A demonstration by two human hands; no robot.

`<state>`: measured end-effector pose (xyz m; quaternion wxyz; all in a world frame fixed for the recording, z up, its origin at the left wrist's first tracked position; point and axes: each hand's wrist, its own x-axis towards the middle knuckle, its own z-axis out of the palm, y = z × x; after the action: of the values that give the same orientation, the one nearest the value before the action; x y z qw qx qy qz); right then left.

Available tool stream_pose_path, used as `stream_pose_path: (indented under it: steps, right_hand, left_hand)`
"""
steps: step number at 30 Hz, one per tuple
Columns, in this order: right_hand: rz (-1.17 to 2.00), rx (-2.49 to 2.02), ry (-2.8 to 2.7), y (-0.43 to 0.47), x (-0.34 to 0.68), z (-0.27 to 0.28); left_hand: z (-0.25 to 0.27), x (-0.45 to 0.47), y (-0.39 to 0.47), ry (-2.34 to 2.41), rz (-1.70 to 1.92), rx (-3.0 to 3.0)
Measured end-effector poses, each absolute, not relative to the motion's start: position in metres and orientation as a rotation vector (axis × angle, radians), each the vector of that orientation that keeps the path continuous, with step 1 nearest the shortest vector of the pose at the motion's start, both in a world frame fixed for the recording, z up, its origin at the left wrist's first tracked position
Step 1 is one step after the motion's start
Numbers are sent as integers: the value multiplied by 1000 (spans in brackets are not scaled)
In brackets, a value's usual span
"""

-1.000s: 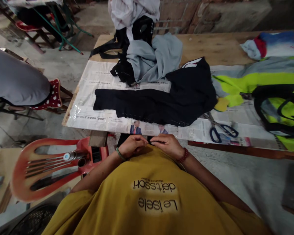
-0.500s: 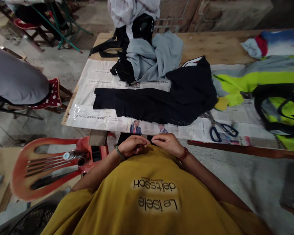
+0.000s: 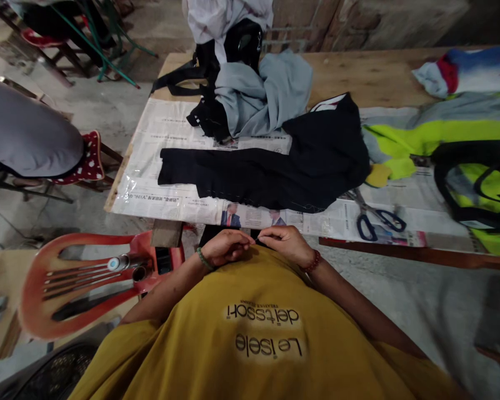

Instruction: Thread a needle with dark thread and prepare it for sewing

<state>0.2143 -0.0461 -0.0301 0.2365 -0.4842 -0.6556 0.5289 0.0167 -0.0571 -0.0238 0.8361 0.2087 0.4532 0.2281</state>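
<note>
Left hand (image 3: 227, 246) and right hand (image 3: 284, 242) pinched together at six o'clock, each grip closed on something tiny, too small to name. Dark garment (image 3: 270, 166) spread flat on counter (image 3: 375, 78) at twelve, scissors (image 3: 375, 219) at two.

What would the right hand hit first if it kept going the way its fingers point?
The right hand points left, toward the left hand. Their fingertips nearly meet, so it would probably meet the left hand first; whatever is pinched between them is too small to identify.
</note>
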Motion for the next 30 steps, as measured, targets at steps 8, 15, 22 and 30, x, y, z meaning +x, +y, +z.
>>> stream_pose_path:
  steps: [8, 15, 22, 30]
  right_hand:
    - [1348, -1286, -1860, -47, 213, -27]
    - [1245, -1236, -1918, -47, 213, -23]
    - [1222, -1250, -1963, -48, 212, -23]
    - [1244, -1269, -1989, -49, 210, -25]
  left_hand:
    - [-24, 18, -59, 1015, 487, 461]
    - [-25, 20, -61, 1048, 503, 464]
    - [-19, 21, -60, 1077, 487, 463]
    - [-19, 25, -61, 1117, 459, 541]
